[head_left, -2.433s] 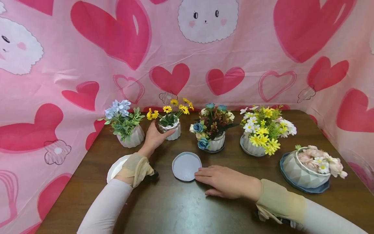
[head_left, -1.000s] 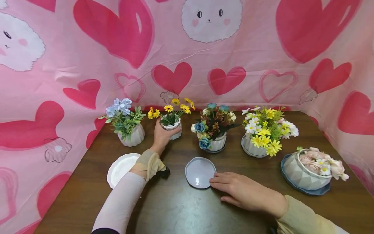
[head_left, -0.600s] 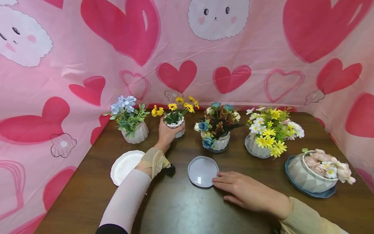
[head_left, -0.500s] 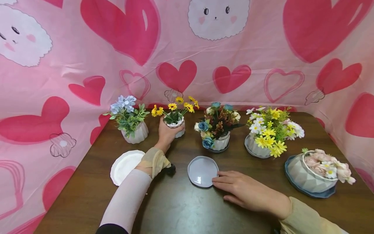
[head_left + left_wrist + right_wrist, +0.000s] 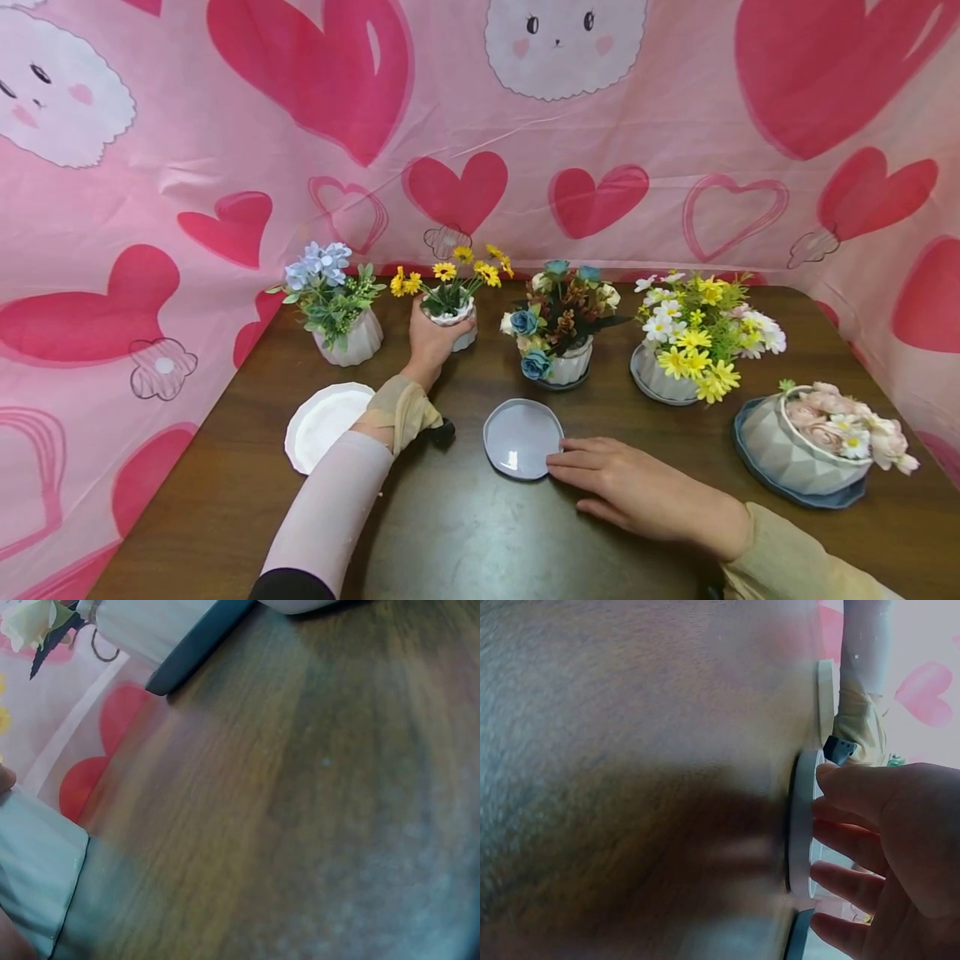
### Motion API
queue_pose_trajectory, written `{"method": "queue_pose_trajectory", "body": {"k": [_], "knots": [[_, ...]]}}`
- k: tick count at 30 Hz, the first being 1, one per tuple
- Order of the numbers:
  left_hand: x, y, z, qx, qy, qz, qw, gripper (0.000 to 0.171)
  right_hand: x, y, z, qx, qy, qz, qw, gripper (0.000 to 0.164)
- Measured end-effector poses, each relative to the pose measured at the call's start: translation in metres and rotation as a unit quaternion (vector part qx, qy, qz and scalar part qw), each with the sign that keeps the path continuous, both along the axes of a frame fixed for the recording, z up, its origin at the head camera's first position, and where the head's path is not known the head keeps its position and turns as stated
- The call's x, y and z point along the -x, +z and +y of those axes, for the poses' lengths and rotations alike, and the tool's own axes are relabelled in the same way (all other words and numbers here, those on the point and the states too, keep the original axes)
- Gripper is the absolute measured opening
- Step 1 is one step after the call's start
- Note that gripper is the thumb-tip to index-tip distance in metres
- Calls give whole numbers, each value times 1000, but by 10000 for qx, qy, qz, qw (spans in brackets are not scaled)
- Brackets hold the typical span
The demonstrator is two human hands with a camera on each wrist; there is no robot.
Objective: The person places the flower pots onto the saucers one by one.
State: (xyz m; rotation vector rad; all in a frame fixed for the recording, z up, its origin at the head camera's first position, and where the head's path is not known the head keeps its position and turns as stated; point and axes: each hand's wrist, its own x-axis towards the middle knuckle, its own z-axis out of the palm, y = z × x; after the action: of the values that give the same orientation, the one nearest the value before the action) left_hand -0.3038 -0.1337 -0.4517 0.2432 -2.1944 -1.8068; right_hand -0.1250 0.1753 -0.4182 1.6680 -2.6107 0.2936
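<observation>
Our left hand (image 5: 432, 335) has closed in on a white fluted ceramic pot of yellow daisies (image 5: 466, 339), gripping it near the brown wooden table's back edge; our straight-fingered right hand (image 5: 637, 485) touches a round grey saucer (image 5: 522, 429). Grasping step, we judge; next calls for a level lift.

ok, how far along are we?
Looks done: white ribbed pot of blue roses, white pot of yellow-and-white daisies, faceted grey-white pot of pink flowers, all on bluish saucers. In hand: left hand grips white fluted pot of yellow flowers; right hand touches pale-grey roundish plate. Likely left: plating that pot and the white fluted pot of light-blue flowers, on bare wood; white scalloped plate looks empty.
</observation>
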Motion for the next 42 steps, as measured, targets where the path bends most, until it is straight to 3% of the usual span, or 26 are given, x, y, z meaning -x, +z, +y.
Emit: {"method": "queue_pose_trajectory", "body": {"k": [14,24,42], "knots": [[-2,3,1,106,4,4,9999,91,1,0,1,51,46,59,10000,46],[-3,3,0,-118,187,59,9997,90,2,1,-1,-30,45,-148,9999,44],[-12,14,-8,161,3,260,9995,90,1,2,-3,-66,38,-199,9998,43]]}}
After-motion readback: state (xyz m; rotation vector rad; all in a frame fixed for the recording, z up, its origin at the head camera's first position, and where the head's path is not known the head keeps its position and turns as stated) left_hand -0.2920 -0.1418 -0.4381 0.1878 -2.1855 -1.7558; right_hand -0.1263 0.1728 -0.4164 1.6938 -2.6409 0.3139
